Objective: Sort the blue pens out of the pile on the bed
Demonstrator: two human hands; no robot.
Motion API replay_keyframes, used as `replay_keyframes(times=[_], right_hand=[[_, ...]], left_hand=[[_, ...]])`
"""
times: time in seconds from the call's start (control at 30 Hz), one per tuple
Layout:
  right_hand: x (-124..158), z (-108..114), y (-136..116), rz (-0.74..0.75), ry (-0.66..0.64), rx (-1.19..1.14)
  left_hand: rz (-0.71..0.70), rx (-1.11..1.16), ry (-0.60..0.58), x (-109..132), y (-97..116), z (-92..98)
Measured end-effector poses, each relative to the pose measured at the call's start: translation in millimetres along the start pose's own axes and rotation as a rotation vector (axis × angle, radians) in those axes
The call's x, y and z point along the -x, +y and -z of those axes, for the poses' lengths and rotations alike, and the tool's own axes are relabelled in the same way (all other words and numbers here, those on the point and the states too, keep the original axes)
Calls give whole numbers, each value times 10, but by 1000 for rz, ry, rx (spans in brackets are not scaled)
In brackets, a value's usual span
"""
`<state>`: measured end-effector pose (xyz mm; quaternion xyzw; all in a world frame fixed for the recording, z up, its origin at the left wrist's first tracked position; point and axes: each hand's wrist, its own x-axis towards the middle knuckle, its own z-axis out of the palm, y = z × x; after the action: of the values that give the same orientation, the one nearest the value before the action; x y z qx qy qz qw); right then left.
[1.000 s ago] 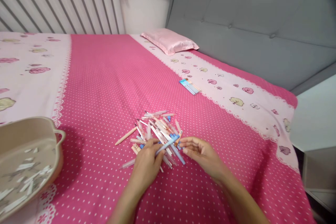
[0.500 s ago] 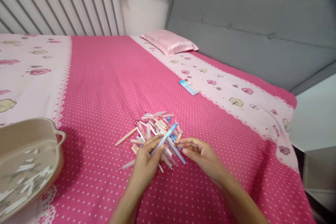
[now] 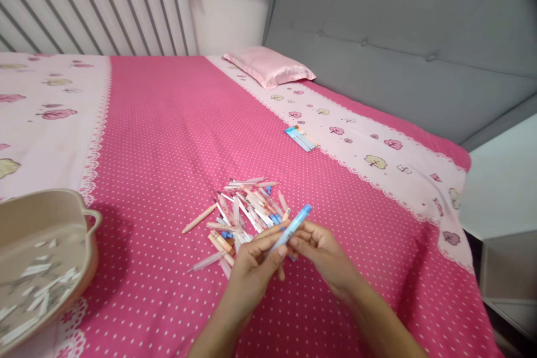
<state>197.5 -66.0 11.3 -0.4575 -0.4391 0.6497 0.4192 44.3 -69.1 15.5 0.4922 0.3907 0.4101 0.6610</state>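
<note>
A pale blue pen (image 3: 292, 226) with a blue cap points up and to the right, a little above the bedsheet. My left hand (image 3: 254, 271) pinches its lower end between thumb and fingers. My right hand (image 3: 325, 257) is curled against the same pen from the right, fingertips touching its middle. Just beyond both hands lies a loose pile of pens (image 3: 245, 212), pink, white and blue, on the pink dotted bedsheet (image 3: 176, 134).
A beige basin (image 3: 39, 260) holding several white scraps stands at the left edge. A small row of blue pens (image 3: 301, 138) lies farther up the bed. A pink pillow (image 3: 268, 65) rests against the grey headboard (image 3: 398, 39). The bed's edge drops off at the right.
My left hand picked the blue pen out of the pile and lifted it toward me. My right hand closed in and now touches it.
</note>
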Motion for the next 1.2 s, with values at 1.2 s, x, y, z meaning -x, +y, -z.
replay_keyframes(times=[1.2], right_hand=[[98, 270, -235, 282, 418, 228]], left_hand=[[-282, -537, 131, -47, -89, 142]])
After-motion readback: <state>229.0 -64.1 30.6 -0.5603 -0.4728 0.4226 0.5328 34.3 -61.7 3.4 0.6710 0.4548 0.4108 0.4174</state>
